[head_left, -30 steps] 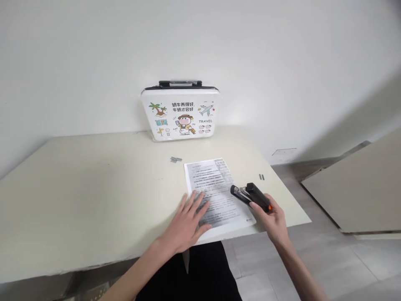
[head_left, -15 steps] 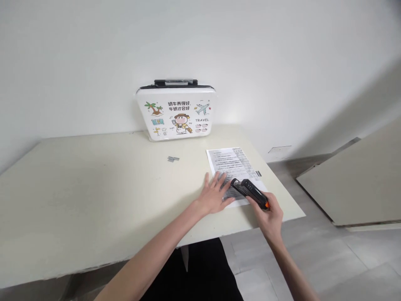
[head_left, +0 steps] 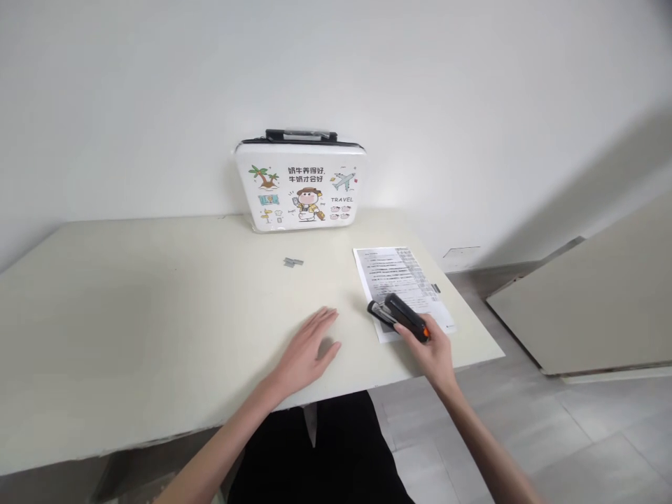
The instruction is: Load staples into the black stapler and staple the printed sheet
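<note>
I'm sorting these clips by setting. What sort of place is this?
Probably a sparsely furnished office or study room: a cream desk stands against a bare white wall, a printed sheet lies on it, the right hand holds a black stapler, and a staple strip lies nearby.

Open passage over left and middle of cream rectangular tabletop (head_left: 131, 315), past small grey staple strip (head_left: 293, 262). Blocked at back by upright white cartoon-printed case (head_left: 299, 185) against wall (head_left: 472, 105); crowded at right edge by printed paper sheet (head_left: 400, 271) and black orange-tipped stapler (head_left: 403, 318).
</note>
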Demonstrator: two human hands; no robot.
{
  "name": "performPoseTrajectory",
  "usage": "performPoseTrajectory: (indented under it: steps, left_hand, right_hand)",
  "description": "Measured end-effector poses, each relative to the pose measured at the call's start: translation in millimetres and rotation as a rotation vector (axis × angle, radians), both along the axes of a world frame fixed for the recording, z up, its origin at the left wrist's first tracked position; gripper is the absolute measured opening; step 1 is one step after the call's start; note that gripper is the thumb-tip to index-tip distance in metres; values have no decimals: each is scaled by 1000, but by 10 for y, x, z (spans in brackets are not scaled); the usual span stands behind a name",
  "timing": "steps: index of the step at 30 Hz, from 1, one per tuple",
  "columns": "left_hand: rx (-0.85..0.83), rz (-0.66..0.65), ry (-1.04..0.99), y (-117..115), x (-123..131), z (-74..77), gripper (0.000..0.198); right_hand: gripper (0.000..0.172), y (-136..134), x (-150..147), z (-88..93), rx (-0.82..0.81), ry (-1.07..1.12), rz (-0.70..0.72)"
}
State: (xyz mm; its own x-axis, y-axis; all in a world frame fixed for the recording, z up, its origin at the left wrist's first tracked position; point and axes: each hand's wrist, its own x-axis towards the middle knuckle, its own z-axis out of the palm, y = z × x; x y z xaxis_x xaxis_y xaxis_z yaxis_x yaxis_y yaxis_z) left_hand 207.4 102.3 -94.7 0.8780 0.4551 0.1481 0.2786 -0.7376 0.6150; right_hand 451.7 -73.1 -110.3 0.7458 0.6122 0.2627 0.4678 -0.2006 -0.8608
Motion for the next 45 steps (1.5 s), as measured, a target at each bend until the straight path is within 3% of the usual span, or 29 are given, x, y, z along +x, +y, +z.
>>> performPoseTrajectory:
  steps: [5, 9, 12, 19, 27, 38, 45]
  left_hand:
    - [-160, 203, -135, -13, -414, 38, 57]
    - [-376, 471, -391, -38, -577, 62, 48]
    - [-496, 585, -542, -54, -637, 76, 36]
    - [-535, 645, -604, -65, -630, 71, 31]
    - [-599, 703, -651, -74, -619, 67, 30]
    - [-485, 884, -558, -83, -657, 170, 36]
    - [-549, 826, -597, -79, -633, 128, 38]
  right_hand:
    - [43, 360, -387, 49, -41, -44, 247]
    - [38, 656, -705, 39, -54, -62, 407]
    - [36, 816, -853, 23, -55, -58, 474]
    - [36, 896, -909, 114, -46, 51, 565]
    - [40, 903, -908, 70, 6, 168, 460]
    - [38, 909, -895, 88, -65, 94, 510]
    - [28, 890, -897, 76, -38, -52, 548]
